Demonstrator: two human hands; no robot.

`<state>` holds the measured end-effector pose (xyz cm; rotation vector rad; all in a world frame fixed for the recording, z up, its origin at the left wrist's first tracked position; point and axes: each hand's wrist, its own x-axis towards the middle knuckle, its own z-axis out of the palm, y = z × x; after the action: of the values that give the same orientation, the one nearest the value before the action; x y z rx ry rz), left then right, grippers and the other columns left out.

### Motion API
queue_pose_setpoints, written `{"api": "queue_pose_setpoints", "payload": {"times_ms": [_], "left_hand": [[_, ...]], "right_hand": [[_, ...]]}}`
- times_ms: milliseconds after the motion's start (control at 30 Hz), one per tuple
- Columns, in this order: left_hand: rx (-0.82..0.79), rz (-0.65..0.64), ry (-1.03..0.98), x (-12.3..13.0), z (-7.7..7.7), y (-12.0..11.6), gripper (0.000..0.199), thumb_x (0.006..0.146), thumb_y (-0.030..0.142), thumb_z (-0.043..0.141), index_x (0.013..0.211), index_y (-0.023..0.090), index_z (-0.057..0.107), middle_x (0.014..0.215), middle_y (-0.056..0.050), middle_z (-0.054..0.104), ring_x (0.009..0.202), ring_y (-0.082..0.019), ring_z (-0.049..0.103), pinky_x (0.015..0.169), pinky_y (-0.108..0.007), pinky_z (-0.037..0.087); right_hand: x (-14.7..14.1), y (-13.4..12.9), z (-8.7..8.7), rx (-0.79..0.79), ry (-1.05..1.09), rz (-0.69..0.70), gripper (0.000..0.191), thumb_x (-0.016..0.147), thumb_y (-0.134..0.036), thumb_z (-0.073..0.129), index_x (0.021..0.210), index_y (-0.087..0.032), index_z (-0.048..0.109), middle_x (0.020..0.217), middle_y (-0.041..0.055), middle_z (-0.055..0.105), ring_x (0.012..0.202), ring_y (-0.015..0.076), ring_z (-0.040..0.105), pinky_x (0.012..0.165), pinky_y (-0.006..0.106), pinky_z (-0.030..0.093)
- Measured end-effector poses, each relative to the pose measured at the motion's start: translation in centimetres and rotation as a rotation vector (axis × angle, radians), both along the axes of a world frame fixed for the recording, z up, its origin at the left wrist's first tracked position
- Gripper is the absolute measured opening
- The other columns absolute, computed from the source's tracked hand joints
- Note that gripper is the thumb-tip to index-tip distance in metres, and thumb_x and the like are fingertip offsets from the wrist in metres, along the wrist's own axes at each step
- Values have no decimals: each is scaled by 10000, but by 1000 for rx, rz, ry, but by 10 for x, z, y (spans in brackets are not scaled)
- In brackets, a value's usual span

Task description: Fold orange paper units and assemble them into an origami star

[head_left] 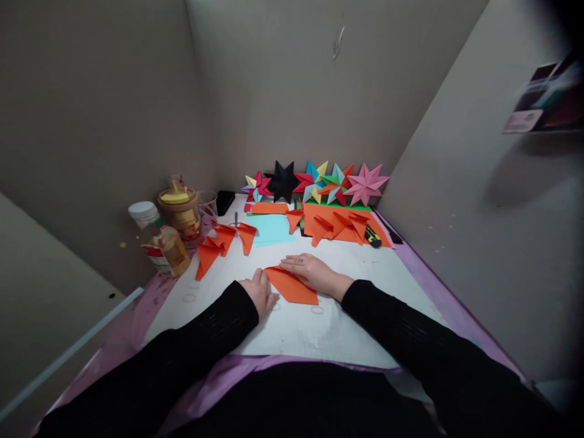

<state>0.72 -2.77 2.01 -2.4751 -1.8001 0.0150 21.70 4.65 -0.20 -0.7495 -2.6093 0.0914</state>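
Note:
A folded sheet of orange paper (296, 290) lies on the white work sheet in front of me, with a slanted flap along its upper edge. My left hand (261, 293) grips its left corner with curled fingers, the thumb lower down beside the paper. Flat across the upper edge rests my right hand (314, 272), fingers stretched out together and pressing on the fold; a ring shows on one finger. Folded orange paper pieces (210, 257) stand up to the left, and similar orange pieces (342, 225) are at the back right.
Several paper stars, one a black star (281, 181), lean against the back wall. Light blue paper (274, 230) lies before them, with a yellow-black cutter (373, 237) to the right. A glue bottle (171, 250), a white-capped jar (143, 212) and a clear cup (208, 205) stand left.

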Motion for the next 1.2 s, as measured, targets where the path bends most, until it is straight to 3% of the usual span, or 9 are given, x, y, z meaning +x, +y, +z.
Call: {"api": "queue_pose_setpoints", "payload": {"times_ms": [167,267,400,867,1200], "left_hand": [[-10,-178,-35,2,-4,2,300,886,281,324,913,138,585,863,-129,585,805,-249,593,635,-339,440],[3,-207,-94,6,-7,1,250,864,272,385,1014,158,549,1066,-133,568,765,-214,605,671,-341,457],[-8,-170,-84,8,-6,-1,509,810,465,461,1206,146,431,1366,-181,395,765,-246,628,670,-365,462],[-60,-132,-35,12,0,-5,603,810,536,403,1241,116,437,1395,-207,368,811,-307,622,651,-400,450],[-105,-25,-2,14,9,-9,616,806,534,396,1245,103,426,1398,-239,342,779,-312,636,642,-399,448]], "right_hand": [[2,-1,0,10,-32,22,424,876,-114,431,1266,-268,490,1247,65,571,1158,200,524,902,381,439],[2,-2,1,16,-40,35,449,865,-110,446,1282,-274,469,1267,67,554,1172,200,511,908,387,431],[2,-2,0,30,-24,33,438,873,-113,430,1275,-281,476,1271,56,550,1172,192,512,910,382,436],[5,-2,-4,48,-8,47,425,848,-92,437,1231,-253,527,1254,61,564,1138,193,539,901,380,448],[5,-1,-5,76,-11,60,459,826,-68,443,1237,-255,522,1241,64,575,1120,195,554,879,375,464]]}}
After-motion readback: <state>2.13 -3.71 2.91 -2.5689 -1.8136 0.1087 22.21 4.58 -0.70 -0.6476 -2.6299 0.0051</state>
